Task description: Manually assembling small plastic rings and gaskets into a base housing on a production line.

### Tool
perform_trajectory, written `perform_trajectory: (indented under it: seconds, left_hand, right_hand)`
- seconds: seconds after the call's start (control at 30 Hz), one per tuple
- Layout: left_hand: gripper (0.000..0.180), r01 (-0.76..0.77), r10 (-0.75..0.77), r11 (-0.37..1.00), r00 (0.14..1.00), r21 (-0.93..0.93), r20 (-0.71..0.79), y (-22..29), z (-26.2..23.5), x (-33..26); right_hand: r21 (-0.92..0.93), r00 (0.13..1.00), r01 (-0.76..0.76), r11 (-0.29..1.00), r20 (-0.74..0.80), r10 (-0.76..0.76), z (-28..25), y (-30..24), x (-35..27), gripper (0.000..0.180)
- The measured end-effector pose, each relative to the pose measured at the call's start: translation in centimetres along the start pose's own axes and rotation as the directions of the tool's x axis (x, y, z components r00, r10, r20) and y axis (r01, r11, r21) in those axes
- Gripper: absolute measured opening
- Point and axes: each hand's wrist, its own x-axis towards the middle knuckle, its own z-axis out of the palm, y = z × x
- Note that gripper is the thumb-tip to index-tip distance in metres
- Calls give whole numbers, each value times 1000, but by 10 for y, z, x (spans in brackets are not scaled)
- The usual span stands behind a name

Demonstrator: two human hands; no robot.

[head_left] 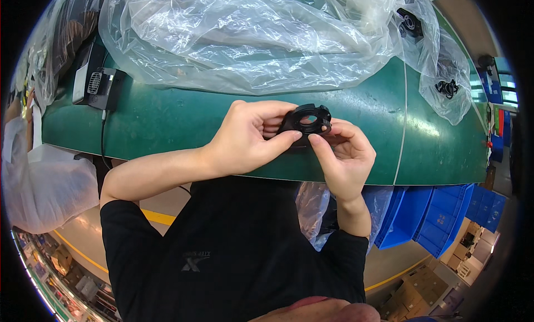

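Note:
Both hands hold a black plastic part with a round hole through it, raised above the near edge of the green table. My left hand grips its left side, thumb across the lower front and fingers behind. From the right, my right hand pinches the lower right rim between thumb and fingers. A small pale spot shows on the part near my right fingertips; I cannot make out what it is. The part's underside and back are hidden by my fingers.
Large clear plastic bags cover the far side of the table. A bag at the far right holds black parts. A black device with a cable stands at left. Blue bins sit below the right edge.

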Motion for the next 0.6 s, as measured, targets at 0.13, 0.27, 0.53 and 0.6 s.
perform_trajectory:
  seconds: [0.13,0.27,0.53,0.6]
  left_hand:
    - [32,-55,57,990,998,129,-13,0,0,0]
    - [32,20,-21,998,1000,-62,-16,5,0,4]
    - [32,81,-86,982,996,-170,-23,3,1,5]
    - [32,93,-97,983,995,-157,-17,3,1,5]
  right_hand:
    - [77,999,-15,997,-40,18,4,5,2,30]
    - [18,999,32,999,-21,-31,5,5,3,35]
    - [-315,962,264,912,22,-271,6,5,-3,40]
    - [-97,988,148,984,-35,-152,7,1,-2,36]
